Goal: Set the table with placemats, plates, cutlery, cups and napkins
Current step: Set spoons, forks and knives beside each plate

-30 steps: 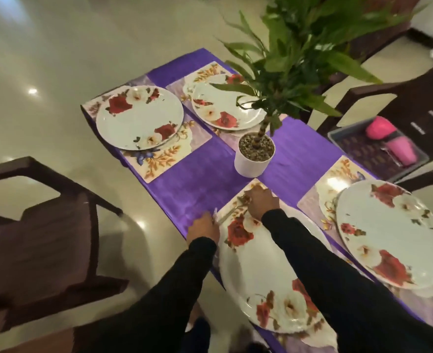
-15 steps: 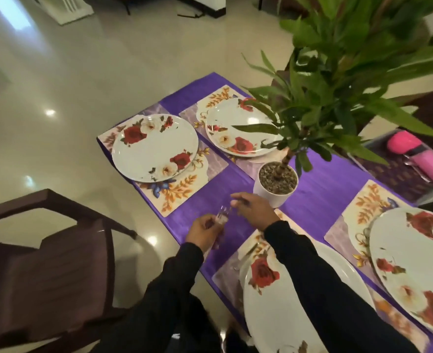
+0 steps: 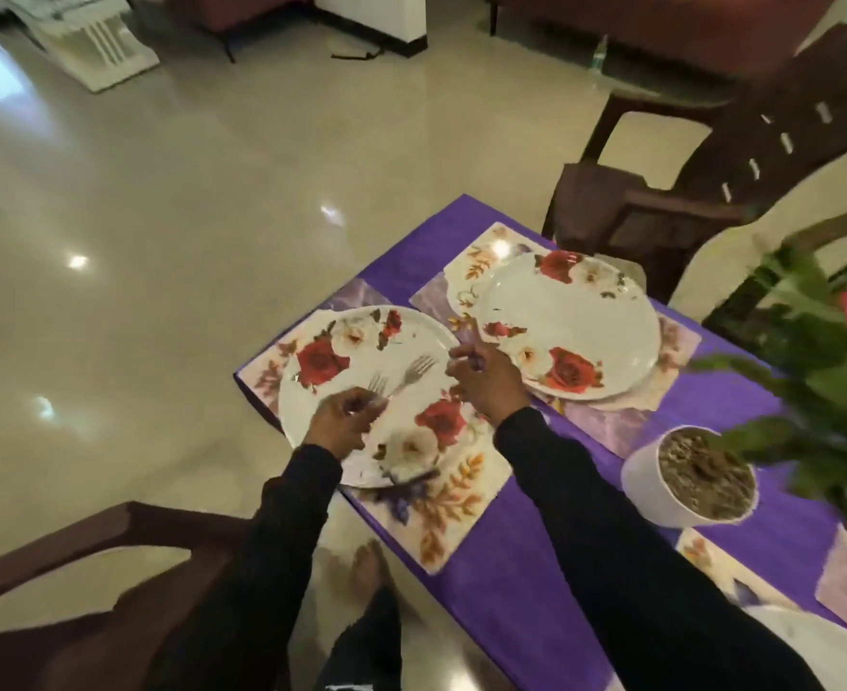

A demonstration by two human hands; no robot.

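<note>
1. Steel forks (image 3: 401,379): two, tines pointing up-right, over the near plate (image 3: 356,391). Handles run into the left hand (image 3: 344,421).
2. Left hand: fingers curled around the fork handles, held over the plate's left half.
3. Right hand (image 3: 483,381): fingers pinched narrow on something small and blurred at the plate's right rim; cannot tell what it is.
4. Near plate: white with red roses, on a floral placemat (image 3: 453,506) at the desk corner.
5. Far plate (image 3: 568,321): same pattern, on its own placemat (image 3: 615,421), just beside the first setting, right of the right hand.
6. Desk (image 3: 506,571): purple cloth. More placemats and another plate rim show at the lower right edge.
7. White pot (image 3: 685,478) with gravel on top, right of the arms; green plant (image 3: 820,371) above it, blurred.
8. Dark brown chairs: one (image 3: 77,591) at lower left, one (image 3: 685,192) behind the far plate.
9. Both sleeves black. Glossy pale tile floor (image 3: 162,216).
</note>
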